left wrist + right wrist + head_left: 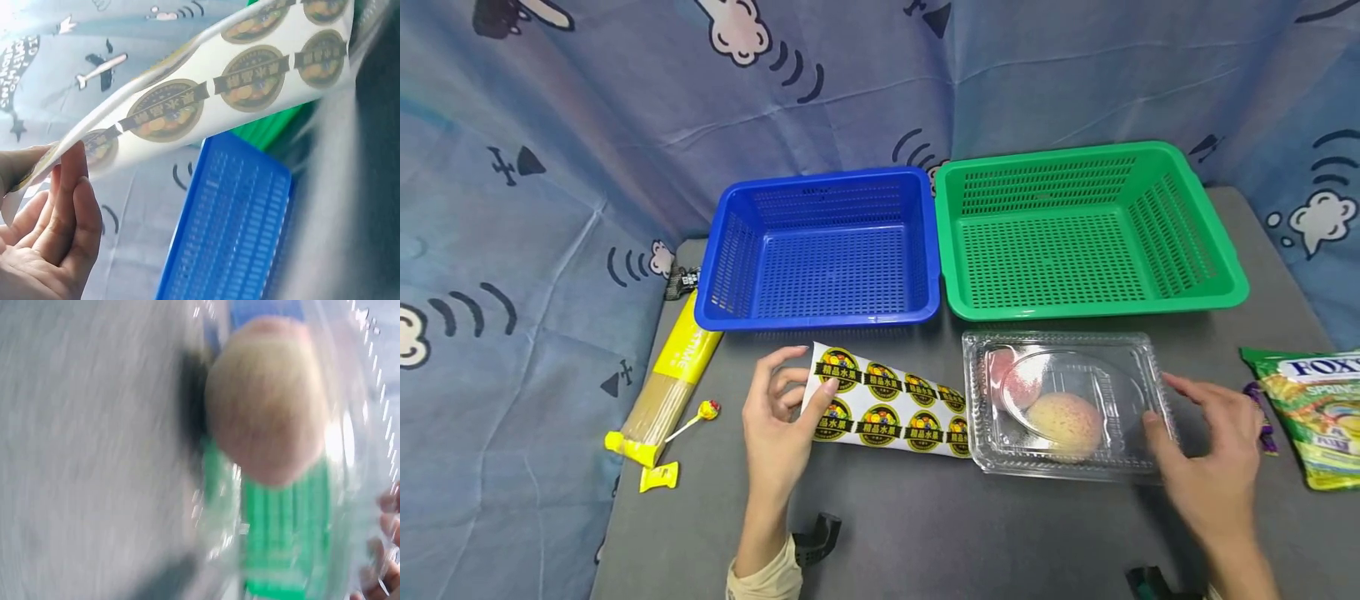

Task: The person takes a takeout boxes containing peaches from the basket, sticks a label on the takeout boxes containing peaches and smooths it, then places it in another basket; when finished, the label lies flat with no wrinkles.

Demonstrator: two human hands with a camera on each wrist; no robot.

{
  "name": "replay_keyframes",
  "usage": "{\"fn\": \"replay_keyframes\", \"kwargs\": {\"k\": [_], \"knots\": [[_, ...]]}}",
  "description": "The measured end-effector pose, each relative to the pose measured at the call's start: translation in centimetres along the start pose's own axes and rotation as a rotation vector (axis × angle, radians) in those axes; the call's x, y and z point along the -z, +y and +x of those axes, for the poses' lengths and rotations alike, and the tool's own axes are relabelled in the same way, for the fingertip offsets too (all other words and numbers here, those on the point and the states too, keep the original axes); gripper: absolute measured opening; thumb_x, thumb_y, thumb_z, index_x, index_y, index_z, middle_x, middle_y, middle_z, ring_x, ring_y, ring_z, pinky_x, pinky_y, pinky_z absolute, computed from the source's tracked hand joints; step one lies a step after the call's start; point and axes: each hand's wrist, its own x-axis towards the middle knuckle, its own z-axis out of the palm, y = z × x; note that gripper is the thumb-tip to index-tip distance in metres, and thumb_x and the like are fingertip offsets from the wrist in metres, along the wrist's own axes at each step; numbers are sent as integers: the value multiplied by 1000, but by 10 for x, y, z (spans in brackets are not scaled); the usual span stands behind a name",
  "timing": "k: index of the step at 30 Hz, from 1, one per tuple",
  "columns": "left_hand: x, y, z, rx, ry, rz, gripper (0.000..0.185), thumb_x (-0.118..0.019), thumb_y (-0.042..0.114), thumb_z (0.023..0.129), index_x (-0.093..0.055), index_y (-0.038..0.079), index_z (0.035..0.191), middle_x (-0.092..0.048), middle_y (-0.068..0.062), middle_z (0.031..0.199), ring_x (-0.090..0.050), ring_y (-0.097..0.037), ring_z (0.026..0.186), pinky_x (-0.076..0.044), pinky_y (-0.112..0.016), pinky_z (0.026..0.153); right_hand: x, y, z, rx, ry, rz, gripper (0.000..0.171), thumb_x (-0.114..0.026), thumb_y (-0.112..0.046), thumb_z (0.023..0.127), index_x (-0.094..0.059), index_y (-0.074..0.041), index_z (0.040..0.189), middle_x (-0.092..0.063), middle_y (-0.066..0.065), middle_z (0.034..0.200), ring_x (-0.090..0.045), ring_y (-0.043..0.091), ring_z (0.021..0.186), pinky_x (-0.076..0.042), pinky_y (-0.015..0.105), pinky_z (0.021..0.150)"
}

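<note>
Between thumb and fingers, my left hand [782, 417] pinches the left end of a white sheet of round fruit stickers [880, 402]. In the left wrist view the sticker sheet [250, 78] curves up and away from the fingers. By its right edge, my right hand [1213, 454] grips a clear plastic fruit box [1120, 400] with its lid on. Inside it are a yellowish-pink peach [1063, 425] and a redder peach [1013, 379]. The sheet's right end meets the box's left side; whether it goes beneath I cannot tell. The right wrist view is blurred.
A blue basket [816, 321] and a green basket [1097, 312] stand side by side behind. To the left lie a noodle pack [670, 375], a lollipop [707, 410] and a yellow wrapped candy [659, 477]. At right are a green candy bag [1326, 417] and a purple wrapper [1266, 429].
</note>
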Motion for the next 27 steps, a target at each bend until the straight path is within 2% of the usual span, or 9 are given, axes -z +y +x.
{"fn": "replay_keyframes", "kwargs": {"k": [3, 6, 12, 20, 24, 27], "knots": [[-7, 2, -1, -13, -22, -16, 51, -80, -12, 86, -60, -4, 132, -70, 3, 91, -75, -7, 72, -55, -17, 62, -7, -13, -2, 46, 46, 53, 42, -73, 7, 79, -72, 12, 120, -55, -30, 122, -43, -7, 121, -25, 19, 102], [-13, 4, -2, -23, -43, -36, 51, -79, -13, 85, -60, -5, 132, -70, 3, 91, -75, -8, 72, -57, -19, 64, -15, -28, -5, 82, 55, 115, 36, -72, 9, 79, -72, 16, 115, -60, -27, 119, -48, -5, 118, -28, 18, 99], [-24, 8, -5, -26, -86, -63, 52, -80, -15, 84, -60, -5, 131, -70, 2, 91, -76, -10, 74, -60, -21, 67, -24, -52, -9, 163, -30, 204, 31, -73, 8, 84, -70, 18, 113, -64, -21, 120, -53, -3, 116, -35, 15, 98], [-41, 13, -14, -20, -169, -40, 49, -82, -9, 85, -63, -1, 130, -71, -21, 91, -75, -9, 74, -64, -32, 66, -50, -72, -16, 230, -175, 394, 44, -70, 23, 74, -69, 17, 117, -72, -1, 118, -62, 8, 113, -42, 19, 96], [-48, 15, -17, -28, -200, -7, 48, -84, -4, 86, -64, 3, 130, -73, -19, 92, -75, -11, 75, -64, -31, 70, -64, -85, -17, 236, -245, 443, 51, -71, 23, 72, -68, 16, 123, -73, 1, 121, -63, 11, 114, -44, 22, 97], [-51, 17, -18, -33, -215, 10, 48, -85, -2, 86, -65, 5, 129, -73, -17, 92, -75, -12, 75, -63, -31, 73, -74, -92, -17, 267, -257, 489, 49, -74, 19, 75, -68, 15, 123, -74, 2, 121, -65, 10, 112, -46, 22, 94]]}}
